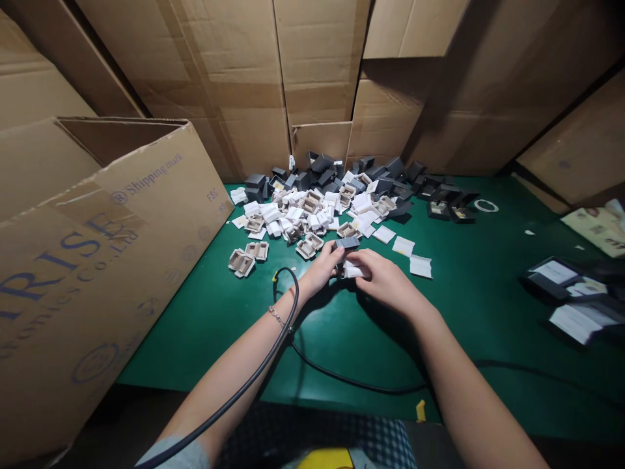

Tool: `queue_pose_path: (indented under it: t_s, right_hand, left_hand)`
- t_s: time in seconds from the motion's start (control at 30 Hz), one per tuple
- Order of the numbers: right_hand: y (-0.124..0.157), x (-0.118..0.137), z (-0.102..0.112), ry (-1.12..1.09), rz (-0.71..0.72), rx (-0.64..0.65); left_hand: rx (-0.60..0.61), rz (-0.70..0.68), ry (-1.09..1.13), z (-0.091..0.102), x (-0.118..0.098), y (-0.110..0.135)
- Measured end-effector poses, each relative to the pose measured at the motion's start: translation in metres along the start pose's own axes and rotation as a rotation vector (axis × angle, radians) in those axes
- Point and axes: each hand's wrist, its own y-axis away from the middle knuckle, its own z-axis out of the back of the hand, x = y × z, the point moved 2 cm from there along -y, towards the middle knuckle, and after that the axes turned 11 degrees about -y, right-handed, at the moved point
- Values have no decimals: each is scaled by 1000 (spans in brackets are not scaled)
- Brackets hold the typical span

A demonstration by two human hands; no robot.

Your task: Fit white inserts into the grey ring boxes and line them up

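Near the middle of the green table, my left hand is closed around a small dark grey box. My right hand has its fingers closed on a white folded insert at the box's near side. Whether the insert is inside the box or partly out of it I cannot tell, as my fingers cover the join. Just beyond my hands lies a pile of white and brown paper inserts. Dark boxes are heaped behind that pile.
A large cardboard carton stands on the left. Cardboard sheets rise behind the green table. Opened dark boxes with white inserts lie at the right. A black cable crosses my left forearm and the table. A white ring lies at back right.
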Motion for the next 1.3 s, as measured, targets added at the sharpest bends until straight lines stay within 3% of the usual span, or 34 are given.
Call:
queue_pose_path:
  t_s: [0.27,0.47,0.7,0.83,1.0,1.1,1.2,1.3]
  right_hand:
    - [-3,-2,0,-55,18,-89]
    - [-4,-2,-2,-105,3,-90]
    - [-1,-6,17,-228,-45,-128]
    - [-1,-30,28,-31,-186,-202]
    - [-2,-51,21,225,-263,-175]
    - [-3,-43,19,239,-224,-252]
    - [-4,-25,17,151,-88,-383]
    - [-5,-9,7,74,89,-314]
  left_hand:
    - [20,27,51,0,-5,0]
    - [-97,-49,-171,0,-4,-1]
    - [-185,-76,-148,3,-1,-4]
    - [-196,-40,0,5,-3,-4]
    - [-170,41,199,3,-13,-1]
    - [-189,76,218,3,-17,1]
    - [-185,86,224,3,-18,2]
    - [-161,76,219,2,-17,2]
